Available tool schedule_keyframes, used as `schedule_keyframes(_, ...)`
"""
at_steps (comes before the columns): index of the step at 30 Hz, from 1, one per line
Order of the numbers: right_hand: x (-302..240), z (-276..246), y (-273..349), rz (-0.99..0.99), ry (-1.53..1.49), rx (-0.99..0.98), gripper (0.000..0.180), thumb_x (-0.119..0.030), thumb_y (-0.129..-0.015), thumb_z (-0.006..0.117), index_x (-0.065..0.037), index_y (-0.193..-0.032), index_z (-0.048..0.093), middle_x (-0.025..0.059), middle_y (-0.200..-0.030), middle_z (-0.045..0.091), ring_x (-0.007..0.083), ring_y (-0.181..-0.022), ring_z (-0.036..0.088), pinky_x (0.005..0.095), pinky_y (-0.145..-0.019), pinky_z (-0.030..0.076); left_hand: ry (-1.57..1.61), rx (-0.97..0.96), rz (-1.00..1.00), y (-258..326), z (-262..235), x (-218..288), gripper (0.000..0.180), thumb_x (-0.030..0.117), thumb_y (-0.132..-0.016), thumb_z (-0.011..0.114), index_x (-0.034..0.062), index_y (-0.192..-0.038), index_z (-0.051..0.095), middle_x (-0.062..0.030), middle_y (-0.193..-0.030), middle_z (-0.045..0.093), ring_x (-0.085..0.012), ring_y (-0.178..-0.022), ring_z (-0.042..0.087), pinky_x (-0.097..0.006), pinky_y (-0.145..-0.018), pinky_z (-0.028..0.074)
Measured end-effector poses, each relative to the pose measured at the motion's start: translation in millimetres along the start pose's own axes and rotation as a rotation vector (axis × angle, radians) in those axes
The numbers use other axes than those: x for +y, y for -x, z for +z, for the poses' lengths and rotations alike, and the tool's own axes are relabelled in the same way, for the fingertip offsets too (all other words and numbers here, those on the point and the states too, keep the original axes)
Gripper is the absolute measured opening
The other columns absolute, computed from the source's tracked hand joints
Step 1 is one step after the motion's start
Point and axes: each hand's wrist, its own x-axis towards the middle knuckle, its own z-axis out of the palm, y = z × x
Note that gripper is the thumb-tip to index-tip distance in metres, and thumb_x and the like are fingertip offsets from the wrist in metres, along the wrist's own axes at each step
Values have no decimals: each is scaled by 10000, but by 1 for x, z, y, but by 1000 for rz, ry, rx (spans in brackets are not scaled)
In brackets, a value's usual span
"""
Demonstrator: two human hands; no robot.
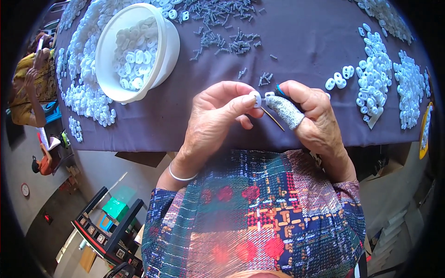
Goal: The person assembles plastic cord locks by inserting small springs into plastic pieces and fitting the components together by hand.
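My left hand (211,111) pinches a white oval plastic cord-lock piece (256,99) between thumb and fingers. Facing it, my right hand (321,116) is closed on a smaller white plastic piece (270,94). A tiny metal spring (263,99) shows between the two pieces, which nearly meet. Speckled grey cloth (286,111) wraps a digit of my right hand, and a dark band with a blue edge (280,90) shows at another. A thin brass-coloured rod (273,119) slants down between my hands; what holds it is hidden.
A white tub (171,44) of white pieces stands at left, amid heaped white pieces (83,78). Loose springs (236,41) lie ahead on the dark tablecloth (306,41). More white pieces (373,74) are piled at right. People (34,88) sit far left.
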Motion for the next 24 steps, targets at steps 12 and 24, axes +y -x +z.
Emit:
schedule_keyframes(12, 4, 3, -6, -47, 89, -69, 61, -7, -816, 584, 33, -863, 580, 86, -653, 565, 107, -601, 530, 262, -548, 400, -44, 24, 41, 3, -2, 0, 151, 51, -855, 642, -20, -984, 611, -104, -861, 664, -159, -716, 667, -228, -555, 536)
schedule_keyframes(24, 6, 6, -8, -81, 85, -66, 75, 4, -789, 570, 31, -859, 571, 132, -646, 553, 192, -566, 546, 286, -538, 399, -91, 34, 45, 6, -2, 1, 175, 103, -851, 666, -7, -980, 621, -90, -870, 669, -157, -766, 660, -237, -597, 500)
